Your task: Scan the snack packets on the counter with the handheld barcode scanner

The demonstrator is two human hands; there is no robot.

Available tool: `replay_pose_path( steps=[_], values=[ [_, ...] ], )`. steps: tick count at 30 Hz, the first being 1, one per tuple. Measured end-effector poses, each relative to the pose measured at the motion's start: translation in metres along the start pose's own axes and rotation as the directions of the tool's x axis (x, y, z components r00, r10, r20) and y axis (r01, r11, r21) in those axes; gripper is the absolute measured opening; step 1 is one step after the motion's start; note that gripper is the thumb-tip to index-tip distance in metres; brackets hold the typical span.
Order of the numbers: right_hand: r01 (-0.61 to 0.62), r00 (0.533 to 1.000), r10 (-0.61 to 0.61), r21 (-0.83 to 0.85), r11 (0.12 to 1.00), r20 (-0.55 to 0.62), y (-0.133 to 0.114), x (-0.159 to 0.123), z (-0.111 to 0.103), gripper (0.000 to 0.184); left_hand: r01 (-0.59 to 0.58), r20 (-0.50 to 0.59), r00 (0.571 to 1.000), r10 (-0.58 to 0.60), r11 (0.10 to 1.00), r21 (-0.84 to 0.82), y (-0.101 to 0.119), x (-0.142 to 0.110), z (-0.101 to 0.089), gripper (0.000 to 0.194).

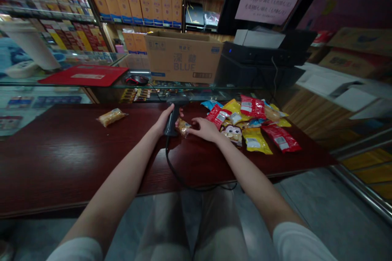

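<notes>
My left hand is closed round the handle of a black barcode scanner, whose cable runs back over the table's near edge. My right hand pinches a small clear snack packet right beside the scanner's handle, on the dark red wooden table. Just right of that hand lies a pile of snack packets in red, yellow and blue wrappers.
A single yellowish snack packet lies alone at the table's left. Behind the table runs a glass counter with a red mat, a mouse, a cardboard box and a black printer. Stocked shelves fill the back.
</notes>
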State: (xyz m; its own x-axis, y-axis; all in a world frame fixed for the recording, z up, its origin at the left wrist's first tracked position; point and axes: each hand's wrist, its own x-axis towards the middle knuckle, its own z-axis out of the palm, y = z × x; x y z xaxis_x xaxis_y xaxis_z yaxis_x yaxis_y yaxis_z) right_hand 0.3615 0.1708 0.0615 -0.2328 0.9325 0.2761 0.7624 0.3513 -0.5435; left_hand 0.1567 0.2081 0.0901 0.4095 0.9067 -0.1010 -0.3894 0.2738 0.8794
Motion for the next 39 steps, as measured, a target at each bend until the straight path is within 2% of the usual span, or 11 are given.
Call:
replay_pose_path(
  steps=[4, 6, 8, 11, 13, 18, 20, 22, 30, 39],
  values=[
    [-0.002, 0.999, 0.005, -0.059, 0.998, 0.051, -0.005, -0.003, 0.01, 0.039, -0.046, 0.013, 0.999, 0.047, 0.997, -0.06, 0.004, -0.005, -0.004, 0.044],
    [-0.021, 0.998, 0.02, 0.033, 0.999, 0.051, -0.003, -0.002, 0.013, 0.038, -0.067, 0.006, 0.998, 0.067, 0.995, -0.078, 0.008, -0.009, -0.008, 0.045],
    [-0.037, 0.999, 0.033, 0.192, 0.981, 0.021, 0.002, 0.0, 0.014, 0.04, -0.086, 0.001, 0.996, 0.086, 0.993, -0.076, 0.011, -0.013, -0.011, 0.046],
    [-0.033, 0.987, 0.095, 0.413, 0.91, -0.132, 0.012, 0.005, 0.013, 0.041, -0.111, 0.005, 0.994, 0.112, 0.993, -0.05, 0.014, -0.018, -0.011, 0.045],
    [-0.001, 0.953, 0.145, 0.475, 0.88, -0.268, 0.019, 0.008, 0.008, 0.042, -0.112, 0.019, 0.993, 0.113, 0.993, -0.022, 0.012, -0.02, -0.008, 0.045],
    [0.085, 0.854, 0.196, 0.501, 0.861, -0.482, 0.033, 0.013, -0.011, 0.049, -0.121, 0.086, 0.99, 0.115, 0.99, 0.068, 0.001, -0.019, -0.002, 0.049],
    [0.097, 0.82, 0.2, 0.475, 0.875, -0.536, 0.035, 0.013, -0.016, 0.051, -0.135, 0.131, 0.984, 0.121, 0.985, 0.105, -0.004, -0.019, 0.0, 0.051],
    [0.087, 0.806, 0.194, 0.437, 0.895, -0.559, 0.035, 0.012, -0.017, 0.051, -0.152, 0.179, 0.975, 0.129, 0.981, 0.118, -0.007, -0.019, 0.003, 0.053],
    [0.06, 0.855, 0.118, 0.323, 0.945, -0.505, 0.027, 0.008, -0.011, 0.042, -0.162, 0.288, 0.949, 0.129, 0.982, 0.096, -0.013, -0.02, 0.012, 0.064],
    [0.017, 0.88, 0.109, 0.259, 0.966, -0.463, 0.026, 0.008, -0.012, 0.044, -0.189, 0.286, 0.947, 0.144, 0.972, 0.137, -0.012, -0.025, 0.022, 0.064]
  ],
)
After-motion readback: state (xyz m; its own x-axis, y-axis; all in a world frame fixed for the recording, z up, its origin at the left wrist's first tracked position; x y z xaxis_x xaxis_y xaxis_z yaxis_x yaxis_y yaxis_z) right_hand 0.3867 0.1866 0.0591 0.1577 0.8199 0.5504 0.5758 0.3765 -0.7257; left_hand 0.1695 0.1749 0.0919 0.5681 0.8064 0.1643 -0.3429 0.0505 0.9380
